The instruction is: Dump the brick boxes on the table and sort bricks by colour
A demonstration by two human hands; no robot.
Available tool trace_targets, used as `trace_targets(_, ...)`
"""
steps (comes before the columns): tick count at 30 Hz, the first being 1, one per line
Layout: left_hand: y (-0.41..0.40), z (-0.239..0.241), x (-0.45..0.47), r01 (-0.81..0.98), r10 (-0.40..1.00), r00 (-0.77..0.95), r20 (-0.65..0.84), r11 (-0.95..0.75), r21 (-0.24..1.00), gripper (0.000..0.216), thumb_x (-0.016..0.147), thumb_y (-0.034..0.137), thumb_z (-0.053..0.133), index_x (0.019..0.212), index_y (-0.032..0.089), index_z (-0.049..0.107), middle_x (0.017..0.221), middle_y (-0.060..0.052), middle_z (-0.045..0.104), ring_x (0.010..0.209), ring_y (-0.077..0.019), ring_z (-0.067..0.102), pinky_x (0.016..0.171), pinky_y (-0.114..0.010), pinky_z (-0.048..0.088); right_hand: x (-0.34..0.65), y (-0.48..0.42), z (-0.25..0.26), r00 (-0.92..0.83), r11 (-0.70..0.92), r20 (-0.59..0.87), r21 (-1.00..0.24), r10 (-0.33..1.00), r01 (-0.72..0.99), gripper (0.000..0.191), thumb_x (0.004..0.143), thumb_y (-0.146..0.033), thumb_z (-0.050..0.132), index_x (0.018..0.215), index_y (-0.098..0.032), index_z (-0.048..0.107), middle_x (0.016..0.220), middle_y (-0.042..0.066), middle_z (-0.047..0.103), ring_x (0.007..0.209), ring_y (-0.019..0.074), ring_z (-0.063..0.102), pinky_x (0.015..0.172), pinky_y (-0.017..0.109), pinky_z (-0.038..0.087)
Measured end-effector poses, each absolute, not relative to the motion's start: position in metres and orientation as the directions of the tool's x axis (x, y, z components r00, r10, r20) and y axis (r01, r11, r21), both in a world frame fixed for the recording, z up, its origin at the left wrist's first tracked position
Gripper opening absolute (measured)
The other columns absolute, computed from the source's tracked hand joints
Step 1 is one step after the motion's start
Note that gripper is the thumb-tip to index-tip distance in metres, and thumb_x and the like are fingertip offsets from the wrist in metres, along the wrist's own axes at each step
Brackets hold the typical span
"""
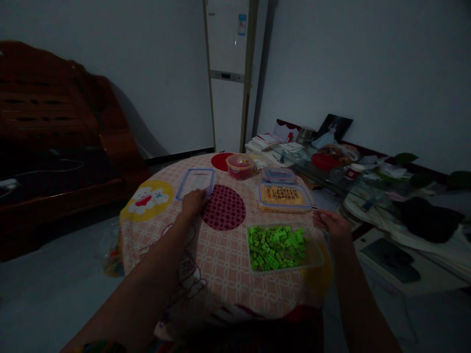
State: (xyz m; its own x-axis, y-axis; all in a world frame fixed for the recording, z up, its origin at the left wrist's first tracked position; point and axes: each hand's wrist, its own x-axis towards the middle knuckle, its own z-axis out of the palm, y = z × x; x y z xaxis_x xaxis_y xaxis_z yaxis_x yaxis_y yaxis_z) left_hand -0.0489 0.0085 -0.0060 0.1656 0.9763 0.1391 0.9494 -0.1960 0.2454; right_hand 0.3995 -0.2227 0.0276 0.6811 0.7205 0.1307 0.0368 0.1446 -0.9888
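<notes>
My left hand (194, 202) is at the near right corner of a clear lid with a blue rim (195, 182), its fingers curled at the lid's edge. The lid lies flat on the round table. My right hand (334, 224) is over the table's right edge with thumb and fingers pinched together; what they hold, if anything, I cannot make out. To its left stands an open clear container (314, 252) of bright green building bricks (277, 247). Behind that is a lidded container (285, 197) with yellowish contents and dark writing on top.
A round lidded bowl (239, 165) and another blue-rimmed container (278, 175) stand farther back on the patterned tablecloth (221, 264). A cluttered glass table (316, 171) runs along the right. A wooden bench (55, 127) is at left, a tall white cabinet unit (228, 113) behind.
</notes>
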Motion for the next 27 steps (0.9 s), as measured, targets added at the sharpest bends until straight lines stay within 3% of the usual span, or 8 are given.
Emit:
trace_targets(4,0.004,0.005,-0.049,0.925,0.97,0.115,0.212,-0.183,0.334,0.035,0.094,0.048,0.059,0.112,0.023,0.074,0.128,-0.016,0.073,0.12,-0.0323,0.067,0.097,-0.039,0.05,0.389,-0.233,0.033,0.658,0.129,0.107,-0.992,0.745,0.015,0.041,0.058,-0.047,0.092,0.081,-0.016,0.08,0.087,0.012,0.081,0.073,0.0223,0.076,0.067,0.034,0.065)
trace_targets(10,0.006,0.057,-0.057,0.766,0.827,-0.36,0.432,-0.003,0.643,0.029,0.099,0.033,0.046,0.092,0.016,0.068,0.095,-0.017,0.075,0.098,-0.03,0.07,0.088,-0.038,0.051,0.385,-0.245,0.037,0.653,0.1,0.06,-0.995,0.755,-0.025,0.038,0.057,-0.043,0.093,0.081,-0.016,0.08,0.084,0.011,0.081,0.07,0.0229,0.077,0.064,0.034,0.066)
trace_targets(13,0.002,0.095,-0.06,0.422,0.73,-0.537,0.422,-0.201,0.884,0.038,0.103,0.03,0.038,0.081,0.013,0.064,0.083,-0.012,0.073,0.078,-0.0207,0.068,0.078,-0.033,0.056,0.379,-0.245,0.042,0.659,0.119,0.073,-0.993,0.749,-0.025,0.037,0.058,-0.044,0.092,0.081,-0.017,0.079,0.085,0.011,0.081,0.071,0.0228,0.078,0.065,0.034,0.067)
trace_targets(15,-0.004,0.115,-0.059,0.089,0.732,-0.595,0.332,-0.351,0.932,0.044,0.107,0.031,0.033,0.083,0.011,0.064,0.076,-0.009,0.071,0.066,-0.0159,0.066,0.074,-0.032,0.058,0.374,-0.245,0.044,0.659,0.132,0.083,-0.991,0.747,-0.024,0.037,0.059,-0.043,0.092,0.081,-0.017,0.079,0.085,0.011,0.081,0.071,0.0223,0.078,0.066,0.034,0.067)
trace_targets(18,-0.018,0.129,-0.048,-0.309,0.845,-0.497,0.195,-0.383,0.871,0.045,0.109,0.035,0.033,0.087,0.01,0.064,0.071,-0.008,0.071,0.069,-0.0156,0.071,0.078,-0.033,0.062,0.368,-0.242,0.046,0.661,0.158,0.111,-0.987,0.743,-0.011,0.039,0.062,-0.045,0.091,0.084,-0.016,0.079,0.086,0.011,0.081,0.071,0.0212,0.077,0.068,0.034,0.066)
trace_targets(21,-0.036,0.121,-0.025,-0.53,0.949,-0.308,0.075,-0.236,0.814,0.033,0.107,0.033,0.046,0.093,0.012,0.066,0.076,-0.008,0.074,0.078,-0.018,0.076,0.084,-0.035,0.064,0.364,-0.241,0.047,0.675,0.203,0.147,-0.979,0.723,-0.004,0.044,0.067,-0.05,0.089,0.093,-0.017,0.078,0.089,0.011,0.081,0.074,0.0215,0.077,0.07,0.035,0.066)
trace_targets(24,-0.056,0.092,0.011,-0.551,0.993,-0.068,-0.093,0.04,0.833,0.03,0.103,0.039,0.054,0.096,0.014,0.07,0.083,-0.01,0.078,0.085,-0.0225,0.078,0.084,-0.038,0.066,0.363,-0.242,0.049,0.688,0.242,0.168,-0.97,0.706,-0.011,0.051,0.075,-0.058,0.084,0.105,-0.018,0.075,0.092,0.011,0.081,0.077,0.022,0.077,0.071,0.035,0.065)
trace_targets(27,-0.079,0.056,0.047,-0.405,0.957,0.209,-0.201,0.272,0.873,0.038,0.101,0.048,0.055,0.094,0.015,0.074,0.085,-0.014,0.078,0.088,-0.0275,0.079,0.082,-0.043,0.067,0.364,-0.248,0.05,0.671,0.257,0.182,-0.966,0.719,-0.014,0.057,0.082,-0.067,0.075,0.113,-0.019,0.072,0.097,0.012,0.081,0.078,0.0225,0.077,0.069,0.036,0.065)
